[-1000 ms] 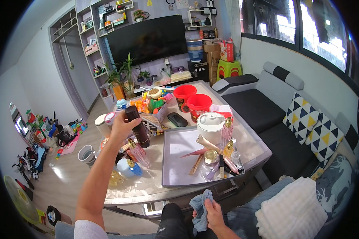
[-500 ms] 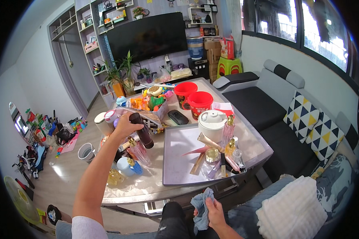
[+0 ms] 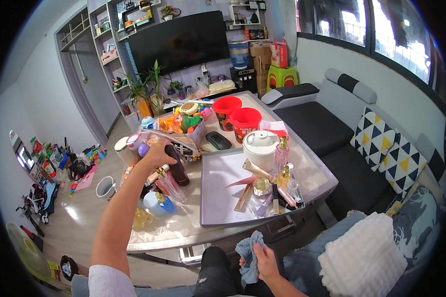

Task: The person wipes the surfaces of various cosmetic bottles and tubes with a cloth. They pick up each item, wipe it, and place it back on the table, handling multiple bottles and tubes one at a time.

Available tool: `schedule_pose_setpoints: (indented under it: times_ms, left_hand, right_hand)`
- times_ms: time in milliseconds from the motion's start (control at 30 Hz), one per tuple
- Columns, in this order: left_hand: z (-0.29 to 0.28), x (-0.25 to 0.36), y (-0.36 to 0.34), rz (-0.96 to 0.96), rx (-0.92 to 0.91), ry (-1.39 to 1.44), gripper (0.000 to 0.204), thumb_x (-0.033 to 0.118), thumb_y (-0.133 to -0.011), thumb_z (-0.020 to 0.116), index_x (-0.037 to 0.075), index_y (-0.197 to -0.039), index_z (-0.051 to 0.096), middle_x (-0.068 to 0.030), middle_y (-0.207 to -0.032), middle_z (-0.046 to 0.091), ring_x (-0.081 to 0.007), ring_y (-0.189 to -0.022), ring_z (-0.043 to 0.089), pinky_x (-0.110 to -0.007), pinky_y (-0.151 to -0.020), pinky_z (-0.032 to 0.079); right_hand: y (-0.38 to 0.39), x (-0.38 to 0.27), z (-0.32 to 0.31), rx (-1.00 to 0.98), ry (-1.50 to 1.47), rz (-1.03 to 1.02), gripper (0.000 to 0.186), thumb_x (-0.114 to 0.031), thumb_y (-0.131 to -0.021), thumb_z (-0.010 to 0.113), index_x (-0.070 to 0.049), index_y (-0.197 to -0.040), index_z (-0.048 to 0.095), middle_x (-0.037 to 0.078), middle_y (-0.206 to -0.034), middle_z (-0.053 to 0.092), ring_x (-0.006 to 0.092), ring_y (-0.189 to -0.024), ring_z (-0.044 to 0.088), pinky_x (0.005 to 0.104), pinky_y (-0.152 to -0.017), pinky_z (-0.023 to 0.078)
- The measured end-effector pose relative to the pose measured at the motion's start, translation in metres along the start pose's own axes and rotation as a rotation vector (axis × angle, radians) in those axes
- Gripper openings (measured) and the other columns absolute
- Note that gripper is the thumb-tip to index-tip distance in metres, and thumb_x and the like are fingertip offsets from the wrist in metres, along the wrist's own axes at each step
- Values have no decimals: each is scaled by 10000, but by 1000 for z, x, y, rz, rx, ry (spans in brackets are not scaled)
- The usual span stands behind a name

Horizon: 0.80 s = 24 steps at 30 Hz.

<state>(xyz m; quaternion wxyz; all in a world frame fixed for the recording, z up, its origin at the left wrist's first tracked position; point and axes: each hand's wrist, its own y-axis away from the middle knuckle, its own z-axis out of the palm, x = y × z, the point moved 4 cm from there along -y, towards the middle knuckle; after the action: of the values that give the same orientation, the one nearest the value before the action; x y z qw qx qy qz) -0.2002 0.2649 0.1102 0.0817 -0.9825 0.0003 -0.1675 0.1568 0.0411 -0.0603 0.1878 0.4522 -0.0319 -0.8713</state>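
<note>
At the table's left side my left hand has its thumb against the upper part of a dark brown bottle. Its other fingers are mostly hidden, and the grip appears closed. A pink clear bottle, a blue bottle, a white round jar and a yellowish bottle stand just nearer. A purple rounded thing is beside the hand. Over my lap my right hand is closed on a crumpled blue-grey cloth.
A shallow grey tray holds a white lidded pot, perfume bottles and several cosmetic tubes. Behind it stand two red buckets, a black oval case and a box of toys. A grey-black sofa is on the right.
The brown bottle has moved slightly nearer and lower relative to the table, with my left hand beside it. My right hand keeps the cloth in place. The view has shifted a little.
</note>
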Motion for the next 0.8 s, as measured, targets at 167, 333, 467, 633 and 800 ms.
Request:
schedule_pose_setpoints:
  times_ms: [167, 333, 467, 633, 800]
  left_hand:
    - [1, 2, 0, -103, -104, -8, 608, 228, -543, 790, -23, -1040, 545, -168, -933, 610, -261, -855, 605, -344, -718, 501]
    - [-3, 16, -1, -145, -174, -17, 639, 253, -549, 793, -19, -1072, 546, -185, -1003, 608, -279, -871, 606, -362, -755, 497]
    - [-13, 17, 2, 10, -34, -160, 598, 291, -569, 781, 16, -1048, 551, -162, -966, 628, -286, -901, 611, -391, -771, 484]
    - [-42, 78, 30, -63, 204, -222, 423, 301, -654, 750, 54, -948, 575, -120, -921, 637, -313, -918, 592, -411, -764, 462]
    - [-18, 146, 59, 226, 368, -175, 351, 234, -688, 736, 56, -955, 592, -111, -930, 617, -301, -892, 578, -391, -773, 466]
  right_hand:
    - [0, 1, -1, -5, -16, 4, 347, -304, -955, 450, 26, -1016, 538, 111, -759, 615, 189, -612, 611, 319, -577, 527]
    - [1, 1, -5, -10, -55, 0, 332, -299, -946, 481, 19, -1010, 549, 88, -799, 617, 168, -631, 616, 300, -585, 529]
    - [2, 2, -5, -23, -59, 6, 335, -301, -948, 474, 18, -1020, 544, 96, -798, 618, 181, -632, 617, 311, -586, 529]
    - [3, 4, -7, 1, -78, 22, 355, -321, -945, 471, 18, -1027, 540, 112, -784, 619, 201, -633, 618, 328, -585, 533]
    - [4, 7, -12, 9, -98, 43, 356, -326, -938, 490, 18, -1014, 544, 101, -806, 620, 187, -640, 621, 316, -587, 537]
